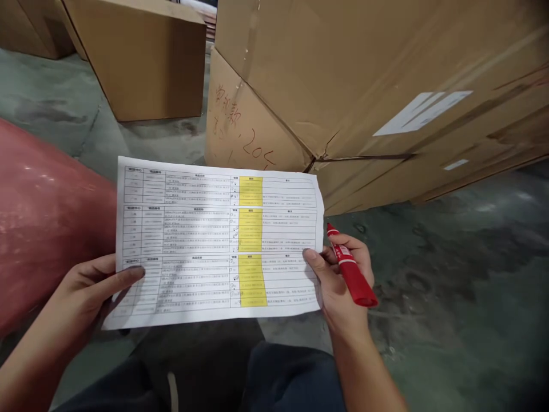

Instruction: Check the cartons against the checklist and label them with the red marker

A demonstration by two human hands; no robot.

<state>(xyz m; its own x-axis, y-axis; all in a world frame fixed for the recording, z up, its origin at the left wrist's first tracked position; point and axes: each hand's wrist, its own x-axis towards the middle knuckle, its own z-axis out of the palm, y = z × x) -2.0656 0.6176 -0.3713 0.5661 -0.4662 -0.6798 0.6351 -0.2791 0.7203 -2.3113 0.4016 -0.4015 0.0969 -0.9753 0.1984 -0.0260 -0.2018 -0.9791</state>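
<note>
I hold a printed sheet of tables [201,229] with yellow-marked columns flat in front of me. My left hand [92,289] grips its lower left edge, thumb lying on top of the paper. My right hand [341,274] pinches the right edge with the thumb, and the same hand also holds a red marker [351,269], capped end pointing up and away. Both hands are closed on what they hold.
A big cardboard box [364,91] with red handwriting on its side and white labels lies tilted just beyond the sheet. A second box [146,57] stands at the back left. A red rounded object [38,217] fills the left. Grey-green concrete floor [463,274] stretches to the right.
</note>
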